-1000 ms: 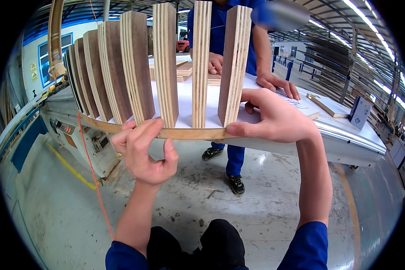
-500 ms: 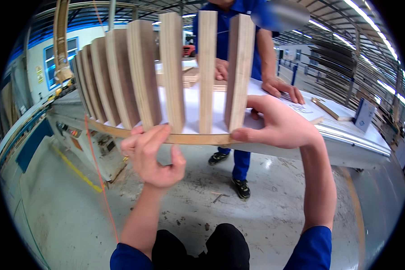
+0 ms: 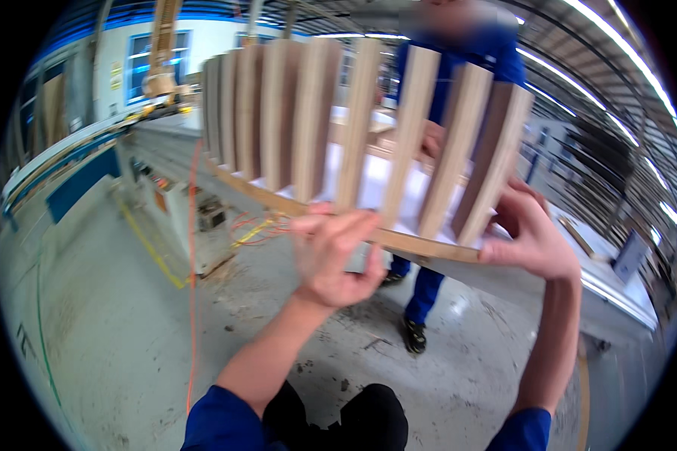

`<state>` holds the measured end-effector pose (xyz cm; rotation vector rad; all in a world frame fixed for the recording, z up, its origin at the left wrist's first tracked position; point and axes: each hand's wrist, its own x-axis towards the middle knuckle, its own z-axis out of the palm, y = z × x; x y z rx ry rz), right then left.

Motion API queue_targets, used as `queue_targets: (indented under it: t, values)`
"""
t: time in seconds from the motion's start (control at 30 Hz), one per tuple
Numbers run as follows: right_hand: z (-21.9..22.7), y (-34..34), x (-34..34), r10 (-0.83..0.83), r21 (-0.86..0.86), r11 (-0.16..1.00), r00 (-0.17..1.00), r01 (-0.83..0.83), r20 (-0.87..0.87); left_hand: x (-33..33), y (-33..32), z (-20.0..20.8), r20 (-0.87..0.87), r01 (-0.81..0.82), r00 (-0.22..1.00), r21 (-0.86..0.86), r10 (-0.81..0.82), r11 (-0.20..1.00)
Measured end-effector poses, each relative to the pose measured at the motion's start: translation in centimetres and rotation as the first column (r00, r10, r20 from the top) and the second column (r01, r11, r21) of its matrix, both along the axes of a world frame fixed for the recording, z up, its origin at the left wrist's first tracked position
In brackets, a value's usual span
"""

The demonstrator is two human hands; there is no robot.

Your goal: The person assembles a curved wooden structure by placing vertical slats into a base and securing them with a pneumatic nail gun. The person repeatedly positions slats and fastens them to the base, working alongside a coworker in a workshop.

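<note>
A long row of upright wooden slats stands above a thin wooden strip in front of me, with white surface showing between them. My left hand reaches up to the strip from below; its bent fingertips lie over the front edge near the row's middle, and its thumb points up, apart from the wood. At the right end, my right hand grips the strip, thumb against its front. The fingers of that hand go behind the end slat and are partly hidden. Motion blurs the picture slightly.
Across from me stands a person in blue, one hand behind the slats. A blue-and-white box and a wooden piece lie on the white worktable at right. An orange cord hangs at left beside a machine.
Slats, strip and both my hands have shifted right in the picture, and the background has shifted too. My hands keep their places along the strip. The person's other hand is now hidden.
</note>
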<state>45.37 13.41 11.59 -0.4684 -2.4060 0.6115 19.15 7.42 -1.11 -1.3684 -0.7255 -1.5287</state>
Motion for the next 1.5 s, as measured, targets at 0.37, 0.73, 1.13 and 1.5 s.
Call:
queue_targets:
  t: [0.37, 0.73, 1.13, 1.5]
  values:
    - [5.6, 1.6, -4.7, 0.343, 0.447, 0.894, 0.660, -0.011, -0.669, 0.5, 0.1, 0.4, -0.008, -0.008, 1.000, 0.007, 0.008, 1.000]
    - [5.9, 1.5, -7.9, 0.387, 0.507, 0.861, 0.585, 0.048, -0.713, 0.6, -0.4, 0.4, -0.019, -0.029, 0.999, -0.009, 0.029, 1.000]
    - [5.1, 1.2, -8.8, 0.315, 0.381, 0.924, 0.553, 0.005, -0.771, 0.7, -0.6, 0.4, 0.006, 0.003, 1.000, -0.049, -0.003, 0.999]
    - [5.0, 1.5, -8.5, 0.292, 0.406, 0.910, 0.568, 0.082, -0.770, 7.8, -2.5, 3.7, 0.085, 0.025, 0.996, -0.261, -0.003, 0.965]
